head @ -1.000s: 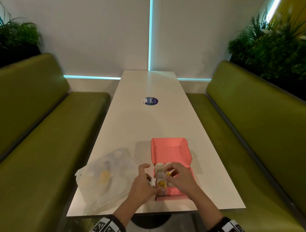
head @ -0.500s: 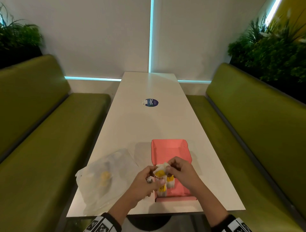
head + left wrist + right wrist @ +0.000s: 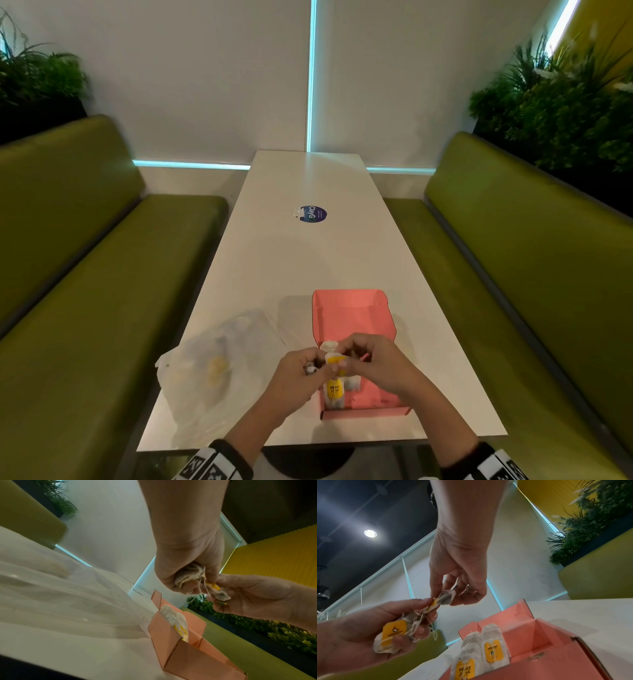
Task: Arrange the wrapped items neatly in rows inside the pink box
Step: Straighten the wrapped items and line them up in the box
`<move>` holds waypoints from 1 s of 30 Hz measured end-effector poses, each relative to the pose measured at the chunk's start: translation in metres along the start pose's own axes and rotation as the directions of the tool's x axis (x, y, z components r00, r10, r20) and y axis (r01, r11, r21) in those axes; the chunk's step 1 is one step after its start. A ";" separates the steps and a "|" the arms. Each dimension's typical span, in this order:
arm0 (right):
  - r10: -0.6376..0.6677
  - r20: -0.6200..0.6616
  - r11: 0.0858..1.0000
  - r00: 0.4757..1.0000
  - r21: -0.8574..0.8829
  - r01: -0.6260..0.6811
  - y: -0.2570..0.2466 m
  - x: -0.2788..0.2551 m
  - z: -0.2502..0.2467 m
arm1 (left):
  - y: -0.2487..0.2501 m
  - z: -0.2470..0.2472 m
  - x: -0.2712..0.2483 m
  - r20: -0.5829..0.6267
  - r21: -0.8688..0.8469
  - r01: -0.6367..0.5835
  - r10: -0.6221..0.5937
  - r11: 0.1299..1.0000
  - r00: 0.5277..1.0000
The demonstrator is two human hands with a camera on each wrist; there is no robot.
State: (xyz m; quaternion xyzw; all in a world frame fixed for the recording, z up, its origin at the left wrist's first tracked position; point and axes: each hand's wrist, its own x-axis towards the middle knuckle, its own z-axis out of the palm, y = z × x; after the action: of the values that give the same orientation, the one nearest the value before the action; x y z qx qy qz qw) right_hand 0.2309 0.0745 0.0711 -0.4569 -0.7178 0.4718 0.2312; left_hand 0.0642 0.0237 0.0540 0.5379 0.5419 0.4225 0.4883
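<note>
The open pink box (image 3: 356, 318) sits near the table's front edge. Two wrapped tea bags with yellow tags (image 3: 467, 666) (image 3: 493, 651) stand side by side against its left wall; in the head view they show at the box's front left (image 3: 334, 394). My left hand (image 3: 317, 368) grips a tangled bunch of tea bags (image 3: 393, 632) just above the box's left side. My right hand (image 3: 342, 356) pinches one tea bag (image 3: 445, 599) at the edge of that bunch, and my left fingertips touch its yellow tag. Strings hang loose between them.
A crumpled clear plastic bag (image 3: 219, 370) lies on the white table (image 3: 308, 267) left of the box, with something yellow inside. A round blue sticker (image 3: 312, 214) is farther up the table. Green benches (image 3: 85, 308) run along both sides.
Both hands have risen from the box's floor to just above it. The right hand now pinches a single tea bag at the left hand's bunch.
</note>
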 end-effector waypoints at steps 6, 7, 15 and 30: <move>0.018 0.005 0.998 1.000 -0.067 -0.018 0.000 0.001 -0.002 | -0.006 -0.002 0.005 -0.162 -0.072 0.007 -0.019 0.997 0.987; 0.009 0.019 0.993 1.000 -0.117 -0.007 -0.002 0.000 -0.003 | -0.006 -0.002 0.005 -0.151 -0.035 -0.011 0.005 0.999 0.988; -0.092 0.074 0.922 0.993 -0.372 0.113 -0.014 0.000 -0.009 | 0.003 -0.006 0.003 -0.003 0.236 -0.211 0.218 0.948 0.976; -0.115 -0.223 0.901 0.968 -0.434 0.007 -0.023 -0.001 -0.018 | -0.001 -0.008 0.008 -0.310 0.169 -0.205 0.249 0.964 0.918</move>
State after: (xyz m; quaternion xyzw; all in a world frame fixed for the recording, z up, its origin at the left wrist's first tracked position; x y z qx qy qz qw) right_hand 0.2346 0.0788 0.0994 -0.5279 -0.7843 0.2348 0.2260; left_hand 0.0567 0.0327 0.0538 0.5506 0.5762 0.5231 0.3019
